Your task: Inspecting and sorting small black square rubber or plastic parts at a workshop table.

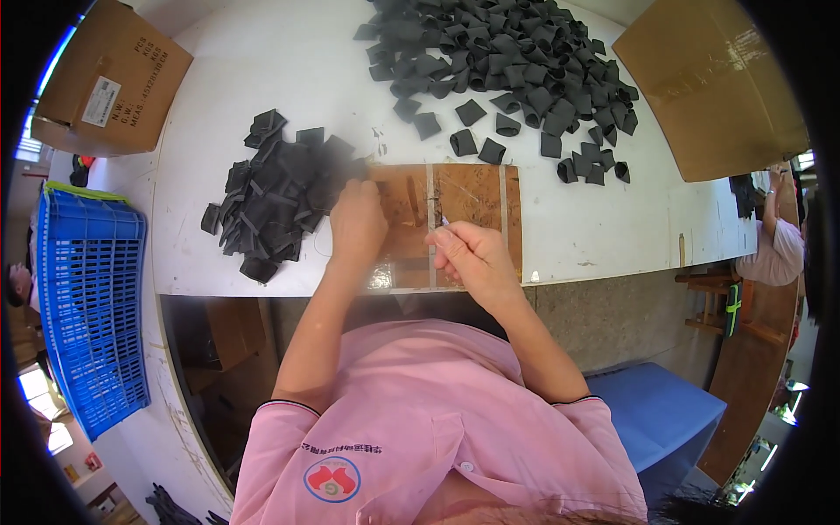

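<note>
My left hand point(357, 226) is at the board's left edge, beside a heap of flat black fabric pieces point(278, 179). Its fingers are curled round a black fabric piece point(344, 163), which is smeared by motion and overlaps the heap's right side. Over the middle of the brown wooden board point(477, 199), my right hand point(474, 261) is closed in a pinch. A short, thin tool with a pale tip point(444, 220) sticks out of it; the rest is hidden in the fingers. Two light strips run across the board, which lies at the table's front edge.
Many black fabric tubes point(516, 66) lie spread at the table's back. Cardboard boxes stand at the back left point(114, 79) and back right point(713, 87). A blue plastic crate point(94, 306) is on the left, a blue stool point(656, 407) at lower right. Another person point(774, 249) is at far right.
</note>
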